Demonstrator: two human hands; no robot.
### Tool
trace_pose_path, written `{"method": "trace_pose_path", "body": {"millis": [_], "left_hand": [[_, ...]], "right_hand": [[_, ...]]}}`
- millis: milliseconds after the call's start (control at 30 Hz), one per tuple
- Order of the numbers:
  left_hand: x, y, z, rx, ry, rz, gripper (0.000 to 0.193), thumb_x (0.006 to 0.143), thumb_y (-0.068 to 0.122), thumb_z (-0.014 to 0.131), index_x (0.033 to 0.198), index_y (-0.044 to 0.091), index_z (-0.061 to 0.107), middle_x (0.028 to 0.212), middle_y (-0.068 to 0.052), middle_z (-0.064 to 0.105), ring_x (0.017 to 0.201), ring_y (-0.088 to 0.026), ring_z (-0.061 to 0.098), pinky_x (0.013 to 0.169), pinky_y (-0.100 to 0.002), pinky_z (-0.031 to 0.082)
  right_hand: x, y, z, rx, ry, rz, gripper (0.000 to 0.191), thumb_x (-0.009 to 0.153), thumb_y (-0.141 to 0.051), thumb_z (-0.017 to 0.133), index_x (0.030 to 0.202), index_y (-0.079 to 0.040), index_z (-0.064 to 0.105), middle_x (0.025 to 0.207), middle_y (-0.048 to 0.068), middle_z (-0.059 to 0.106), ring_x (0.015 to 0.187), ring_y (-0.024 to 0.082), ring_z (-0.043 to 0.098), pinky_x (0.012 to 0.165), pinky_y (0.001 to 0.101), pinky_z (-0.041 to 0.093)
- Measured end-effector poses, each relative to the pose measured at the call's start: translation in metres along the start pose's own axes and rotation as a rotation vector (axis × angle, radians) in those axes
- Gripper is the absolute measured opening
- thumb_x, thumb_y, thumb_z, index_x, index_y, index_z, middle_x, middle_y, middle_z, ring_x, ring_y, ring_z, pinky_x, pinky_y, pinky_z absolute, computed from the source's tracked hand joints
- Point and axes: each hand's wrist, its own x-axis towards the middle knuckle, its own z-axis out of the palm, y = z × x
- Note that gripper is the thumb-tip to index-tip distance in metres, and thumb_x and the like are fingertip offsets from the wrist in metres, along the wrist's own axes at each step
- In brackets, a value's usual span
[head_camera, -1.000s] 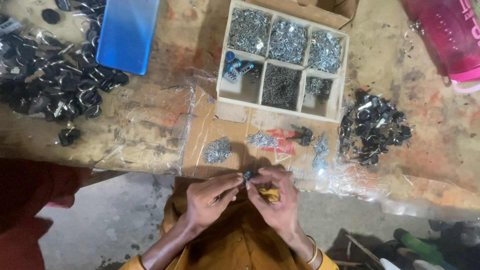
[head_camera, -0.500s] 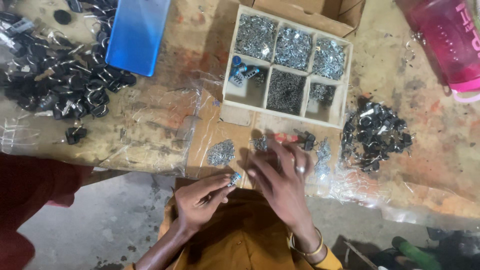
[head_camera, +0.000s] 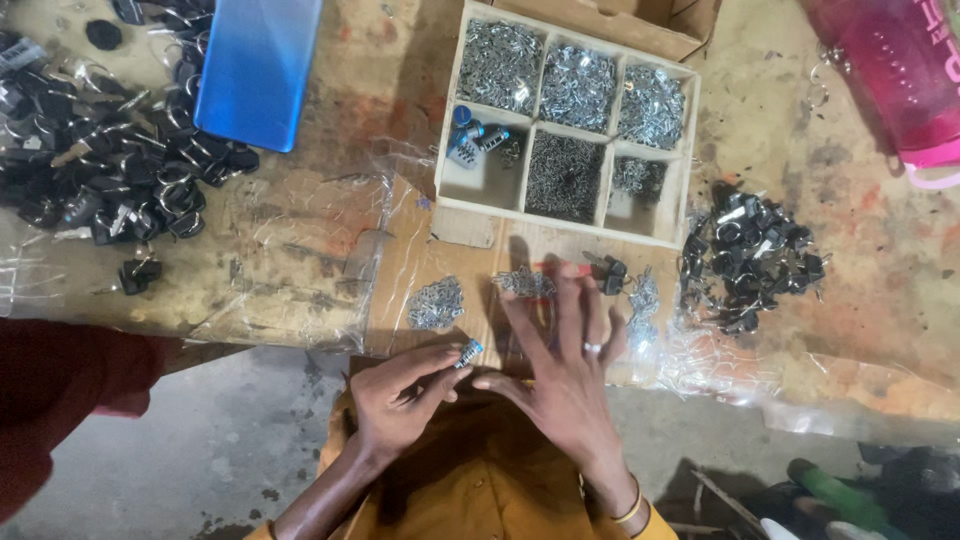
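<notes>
Fingers (head_camera: 440, 368) of my left hand (head_camera: 395, 405) are pinched shut on a small metal cylinder (head_camera: 467, 352) with a blue end, held just off the near edge of the table (head_camera: 880, 300), over my lap. My right hand (head_camera: 565, 375) is spread flat and wide, holding nothing, fingertips reaching onto the cardboard sheet (head_camera: 400, 270) toward a little cluster of silver bits (head_camera: 522, 283). How far along? I'd judge it well underway but far from finished: a big heap of black pieces (head_camera: 110, 180) sits at far left, a smaller black pile (head_camera: 750, 262) at right, and the wooden tray (head_camera: 455, 125) has its compartments mostly full of silver parts, with a few blue-ended cylinders (head_camera: 478, 135) in one. Another small silver pile (head_camera: 436, 303) lies just beside my left hand's reach. Room to move: the cardboard between tray and table edge is tight and cluttered, and crinkled clear plastic (head_camera: 290, 250) lies to its left. A blue phone (head_camera: 258, 65) and a pink bottle (head_camera: 895, 70) sit well apart at the far side. Someone's red sleeve (head_camera: 60, 385) crowds the left.
</notes>
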Motion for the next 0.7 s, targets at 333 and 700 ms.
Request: {"method": "trace_pose_path", "body": {"millis": [333, 700], "left_hand": [[0.006, 0.006, 0.006, -0.013, -0.028, 0.042, 0.027, 0.086, -0.006, 0.079, 0.112, -0.002, 0.074, 0.115, -0.018, 0.076, 0.087, -0.019, 0.080, 0.060, -0.023, 0.069], [0.011, 0.016, 0.010, 0.215, -0.031, 0.053, 0.027, 0.081, 0.001, 0.085, 0.106, 0.001, 0.075, 0.107, -0.013, 0.079, 0.074, -0.015, 0.081, 0.054, -0.022, 0.065]], "right_hand": [[-0.041, 0.030, 0.018, 0.248, 0.138, -0.321, 0.020, 0.089, -0.012, 0.085, 0.106, -0.017, 0.077, 0.110, -0.005, 0.070, 0.102, 0.009, 0.060, 0.096, 0.0315, 0.041], [-0.022, -0.015, 0.021, 0.699, 0.347, 0.005, 0.025, 0.088, 0.002, 0.080, 0.110, -0.007, 0.071, 0.102, 0.007, 0.078, 0.092, 0.011, 0.074, 0.082, 0.0228, 0.056]]}}
